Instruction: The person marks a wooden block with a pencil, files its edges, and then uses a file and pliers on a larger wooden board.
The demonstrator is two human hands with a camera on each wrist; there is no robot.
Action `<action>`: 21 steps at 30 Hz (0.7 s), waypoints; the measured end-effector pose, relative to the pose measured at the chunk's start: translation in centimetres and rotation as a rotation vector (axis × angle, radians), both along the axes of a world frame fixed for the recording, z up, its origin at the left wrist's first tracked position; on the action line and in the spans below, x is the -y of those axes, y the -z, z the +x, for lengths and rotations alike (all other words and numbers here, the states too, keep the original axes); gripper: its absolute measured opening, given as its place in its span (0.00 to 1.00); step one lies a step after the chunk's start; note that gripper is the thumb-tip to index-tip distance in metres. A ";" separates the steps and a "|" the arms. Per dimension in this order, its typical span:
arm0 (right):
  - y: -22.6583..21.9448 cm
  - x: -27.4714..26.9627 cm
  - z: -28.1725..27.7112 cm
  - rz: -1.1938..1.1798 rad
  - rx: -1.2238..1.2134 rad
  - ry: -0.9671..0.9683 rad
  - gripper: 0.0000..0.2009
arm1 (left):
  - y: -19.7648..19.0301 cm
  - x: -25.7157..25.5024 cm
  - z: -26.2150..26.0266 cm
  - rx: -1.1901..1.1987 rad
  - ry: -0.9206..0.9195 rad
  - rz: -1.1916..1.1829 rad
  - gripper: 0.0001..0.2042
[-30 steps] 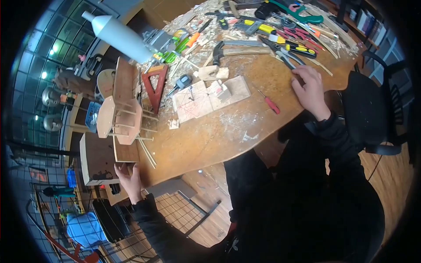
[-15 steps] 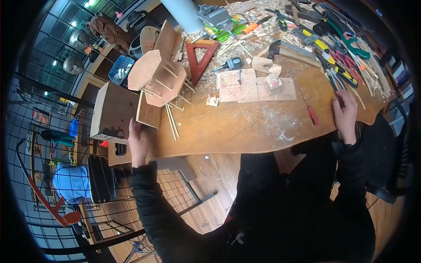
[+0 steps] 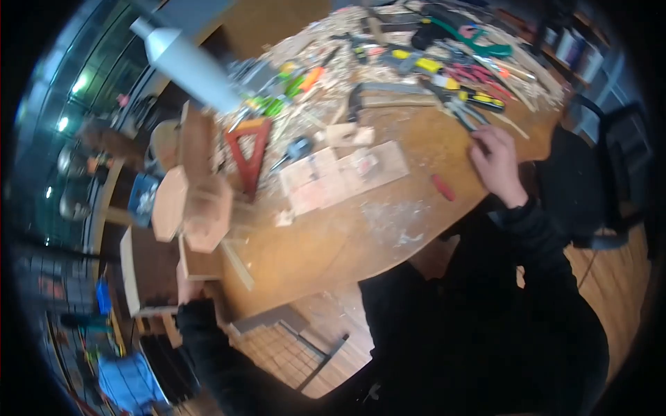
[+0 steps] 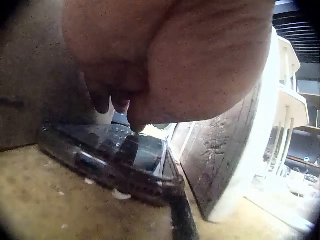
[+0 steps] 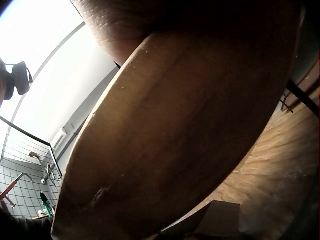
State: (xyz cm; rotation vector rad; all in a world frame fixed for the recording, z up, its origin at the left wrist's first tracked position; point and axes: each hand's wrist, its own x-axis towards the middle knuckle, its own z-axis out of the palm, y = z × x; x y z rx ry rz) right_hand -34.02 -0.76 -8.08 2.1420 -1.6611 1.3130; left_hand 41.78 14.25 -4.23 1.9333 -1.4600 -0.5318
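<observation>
Right now my left hand (image 4: 165, 65) hangs above a glossy dark object (image 4: 100, 156), fingers loose. My right hand (image 3: 499, 165) rests relaxed on the bench (image 3: 312, 256), near the pliers (image 3: 449, 102).

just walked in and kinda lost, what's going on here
A person is at a cluttered wooden table. Their left hand is between a brown box and a wooden board, close to a dark glossy object; whether it touches it is unclear. The right hand rests near the table's edge, by the pliers. A red-handled tool lies nearby, untouched.
</observation>
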 end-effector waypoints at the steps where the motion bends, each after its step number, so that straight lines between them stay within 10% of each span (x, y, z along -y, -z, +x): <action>1: -0.1 -0.1 0.0 -0.007 -0.019 0.022 0.10 | -0.4 0.4 0.4 0.105 0.014 0.047 0.16; 4: -0.8 -0.6 -0.4 -0.014 -0.027 0.020 0.10 | -3.7 -0.2 -6.1 -0.198 -0.028 -0.204 0.35; 21: -0.6 -0.5 -0.2 0.037 0.027 -0.035 0.11 | -4.2 -6.2 -17.2 -0.058 -0.356 -0.545 0.26</action>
